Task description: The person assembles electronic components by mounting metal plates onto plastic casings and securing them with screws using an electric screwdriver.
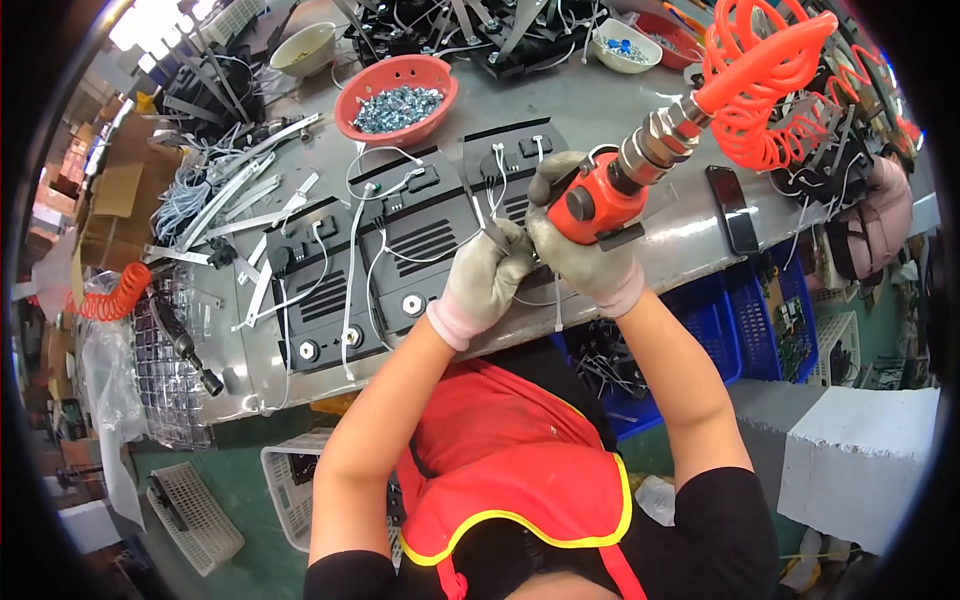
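A grey metal counter (545, 95) stretches across the view, its front edge curving just ahead of the person's red apron (540, 440), which has yellow trim. To the right, below the counter's edge, stand blue crates (708, 310) and a pale block (860, 460). Three black panels (437, 215) with slots lie side by side on the counter, in front of the person. A coiled red hose (775, 65) comes down from the upper right and joins the back of a red power tool (598, 200), which is held above the right-hand panel.

Both hands wear pale gloves. The right hand (585, 262) wraps around the tool's body. The left hand (487, 278) is just beside it, low over the panels, its fingers bent close together near a slim grey piece; whether they pinch it, I cannot tell.

Farther left lies a heap of pale metal strips (225, 212). Behind the panels stands a red bowl (425, 72). A dark phone (733, 210) rests to the right of the tool, near the front edge. Thin white cables (352, 290) loop over the panels. Smallest are the shiny metal parts (398, 108) heaped in the red bowl.
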Tool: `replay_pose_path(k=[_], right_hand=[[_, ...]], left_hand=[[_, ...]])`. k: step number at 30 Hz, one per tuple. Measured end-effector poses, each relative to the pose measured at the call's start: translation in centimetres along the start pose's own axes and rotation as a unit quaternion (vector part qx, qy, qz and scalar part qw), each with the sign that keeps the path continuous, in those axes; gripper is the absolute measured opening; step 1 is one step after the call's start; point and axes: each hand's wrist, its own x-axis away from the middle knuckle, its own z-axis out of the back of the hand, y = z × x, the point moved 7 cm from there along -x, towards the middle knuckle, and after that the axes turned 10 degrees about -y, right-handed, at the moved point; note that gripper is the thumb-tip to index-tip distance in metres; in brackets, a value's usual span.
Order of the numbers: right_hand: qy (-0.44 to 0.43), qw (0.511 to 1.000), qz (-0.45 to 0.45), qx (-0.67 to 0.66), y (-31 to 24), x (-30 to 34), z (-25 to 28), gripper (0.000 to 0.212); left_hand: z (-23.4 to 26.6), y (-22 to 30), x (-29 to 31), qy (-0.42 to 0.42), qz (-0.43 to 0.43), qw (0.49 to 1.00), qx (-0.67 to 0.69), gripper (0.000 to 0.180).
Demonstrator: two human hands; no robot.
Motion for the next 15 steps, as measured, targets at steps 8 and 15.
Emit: replay_pose_path(k=[8, 15], right_hand=[[0.021, 0.999, -0.011, -0.027, 1.1, -0.1, 0.6, 0.039], [0.080, 0.991, -0.036, -0.101, 1.3, 0.3, 1.4, 0.038]], left_hand=[[-0.1, 0.1, -0.6, -0.001, -0.026, 1.000, -0.005, 0.011], [-0.5, 0.2, -1.4, -0.013, -0.027, 0.999, -0.027, 0.010]])
